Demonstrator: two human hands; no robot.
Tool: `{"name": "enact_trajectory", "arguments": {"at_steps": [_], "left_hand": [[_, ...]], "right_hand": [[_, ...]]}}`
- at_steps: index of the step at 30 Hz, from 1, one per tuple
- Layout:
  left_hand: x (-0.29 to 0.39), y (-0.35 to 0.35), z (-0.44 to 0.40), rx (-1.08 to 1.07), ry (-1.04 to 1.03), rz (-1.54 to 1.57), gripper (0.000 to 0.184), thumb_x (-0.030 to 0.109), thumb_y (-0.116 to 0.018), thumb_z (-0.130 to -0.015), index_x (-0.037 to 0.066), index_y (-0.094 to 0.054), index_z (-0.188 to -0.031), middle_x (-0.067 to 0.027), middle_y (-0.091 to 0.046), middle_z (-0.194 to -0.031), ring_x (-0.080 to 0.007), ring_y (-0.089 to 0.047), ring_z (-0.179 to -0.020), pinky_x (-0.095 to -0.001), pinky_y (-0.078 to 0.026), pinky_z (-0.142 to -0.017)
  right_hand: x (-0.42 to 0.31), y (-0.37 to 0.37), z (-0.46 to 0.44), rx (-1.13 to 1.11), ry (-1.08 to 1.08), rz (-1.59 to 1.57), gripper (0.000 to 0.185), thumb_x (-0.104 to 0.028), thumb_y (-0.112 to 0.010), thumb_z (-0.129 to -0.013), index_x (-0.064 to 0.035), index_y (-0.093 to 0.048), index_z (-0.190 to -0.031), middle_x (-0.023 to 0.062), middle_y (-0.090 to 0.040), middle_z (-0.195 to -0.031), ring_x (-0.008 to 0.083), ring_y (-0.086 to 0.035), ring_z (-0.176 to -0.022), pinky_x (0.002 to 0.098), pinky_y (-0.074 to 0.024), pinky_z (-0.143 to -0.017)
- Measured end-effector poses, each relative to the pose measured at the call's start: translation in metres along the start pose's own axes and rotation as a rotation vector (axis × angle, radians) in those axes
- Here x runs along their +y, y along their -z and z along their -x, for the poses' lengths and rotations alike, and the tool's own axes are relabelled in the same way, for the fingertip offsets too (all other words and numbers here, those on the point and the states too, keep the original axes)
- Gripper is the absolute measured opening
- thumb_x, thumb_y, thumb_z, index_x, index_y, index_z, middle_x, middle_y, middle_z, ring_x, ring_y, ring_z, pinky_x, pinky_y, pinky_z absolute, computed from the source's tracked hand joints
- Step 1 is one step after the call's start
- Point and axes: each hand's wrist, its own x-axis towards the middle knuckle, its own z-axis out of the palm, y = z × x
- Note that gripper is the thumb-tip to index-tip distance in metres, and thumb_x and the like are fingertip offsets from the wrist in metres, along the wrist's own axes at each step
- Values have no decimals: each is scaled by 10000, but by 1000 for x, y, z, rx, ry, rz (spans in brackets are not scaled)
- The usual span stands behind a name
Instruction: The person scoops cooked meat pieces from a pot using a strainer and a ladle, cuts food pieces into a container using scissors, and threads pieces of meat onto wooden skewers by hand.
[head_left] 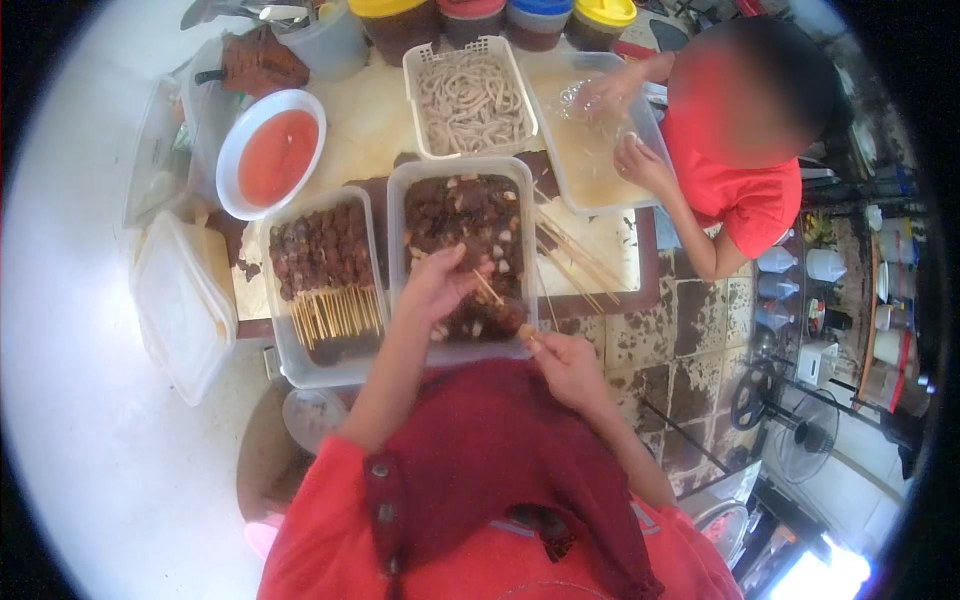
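Observation:
Over a clear plastic tub (pixel 397 185) of dark marinated meat (pixel 445 205), my left hand (pixel 437 283) is closed around one end of a bamboo skewer (pixel 489 288). Dark meat sits along the skewer's lower part. At its other end, my right hand (pixel 568 368) pinches a small pale piece of food (pixel 527 333); its exact kind is unclear. Left of this tub, a second clear tub (pixel 281 335) holds rows of skewered meat (pixel 322 245), with bare stick ends (pixel 335 312) pointing toward me.
Loose bamboo sticks (pixel 575 255) lie to the right. Beyond are a white basket of pale strips (pixel 470 100), a bowl of red liquid (pixel 275 160) and several lidded tubs (pixel 540 25). A co-worker in red (pixel 740 200) works with both hands at a tub of cloudy liquid (pixel 590 180).

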Motion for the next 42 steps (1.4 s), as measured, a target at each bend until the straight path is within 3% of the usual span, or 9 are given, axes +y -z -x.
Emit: {"name": "enact_trajectory", "arguments": {"at_steps": [10,13,21,24,27,30,33,39,42], "left_hand": [[2,-3,-21,-29,10,-41,190,166,-543,-888,9,-546,-995,-113,-596,-937,-240,-600,-892,-366,-518,-791],[1,-7,-26,-61,-46,12,133,96,-535,-878,-17,-538,-949,-143,-601,-912,-279,-611,-848,-372,-525,-770],[-8,-15,-31,-57,-192,-11,183,104,-554,-874,-8,-533,-1017,-140,-610,-993,-250,-603,-931,-376,-509,-824],[-2,-19,-26,-79,-206,-83,161,66,-554,-864,-29,-536,-993,-157,-609,-982,-271,-607,-928,-393,-512,-826],[6,-12,-19,-184,-182,-144,174,38,-575,-841,-40,-538,-992,-155,-611,-976,-277,-607,-934,-403,-512,-840],[10,-3,-16,-279,-155,-146,203,33,-609,-814,-27,-540,-995,-141,-613,-976,-271,-606,-938,-420,-511,-850],[8,-4,-11,-355,-160,-78,214,28,-622,-802,-3,-542,-997,-137,-613,-981,-266,-606,-934,-445,-513,-845],[-4,-5,-17,-290,-232,-3,214,23,-609,-810,29,-535,-1010,-133,-611,-958,-255,-610,-901,-450,-527,-796],[-8,-11,-17,-238,-210,39,212,35,-595,-823,35,-529,-1024,-125,-606,-959,-247,-611,-886,-416,-531,-776]], "right_hand": [[10,10,5,58,13,-68,223,-187,-519,-872,2,-610,-948,194,-585,-718,271,-595,-653,333,-457,-628],[12,11,6,68,-70,-97,219,-178,-516,-874,8,-609,-943,166,-581,-691,221,-567,-628,318,-449,-620],[25,0,6,187,-77,-213,204,-155,-520,-875,20,-609,-931,117,-574,-679,118,-519,-639,283,-437,-619],[29,3,6,136,-49,-271,201,-141,-521,-879,29,-620,-925,62,-599,-712,103,-518,-660,268,-438,-633],[46,15,3,4,-114,-415,220,-134,-530,-890,36,-615,-1000,1,-611,-855,70,-529,-771,223,-433,-705],[17,42,7,-121,-337,-460,230,-147,-542,-888,32,-618,-1011,7,-615,-877,74,-542,-792,227,-443,-714],[27,43,6,-133,-115,-454,236,-153,-548,-887,35,-620,-1010,6,-608,-855,71,-539,-781,225,-442,-693],[20,56,6,-110,-32,-321,227,-142,-557,-883,40,-622,-1002,3,-599,-834,66,-521,-748,219,-423,-659],[21,54,6,-109,-8,-251,228,-145,-529,-895,38,-616,-999,34,-638,-884,85,-544,-831,249,-440,-760]]}}
